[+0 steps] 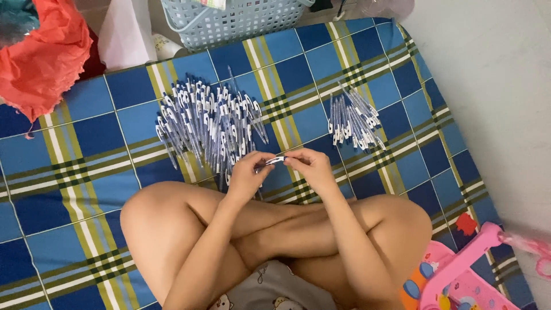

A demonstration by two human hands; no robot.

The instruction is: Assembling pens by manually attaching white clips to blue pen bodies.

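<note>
I hold one pen (274, 161) pinched endwise between left hand (245, 175) and right hand (313, 169), both closed on it, near the large pen pile (209, 123) for reach.

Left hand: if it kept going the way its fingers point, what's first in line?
Likely the pen it already pinches, then the right hand holding the other end; depth is hard to judge. The left hand points right.
</note>
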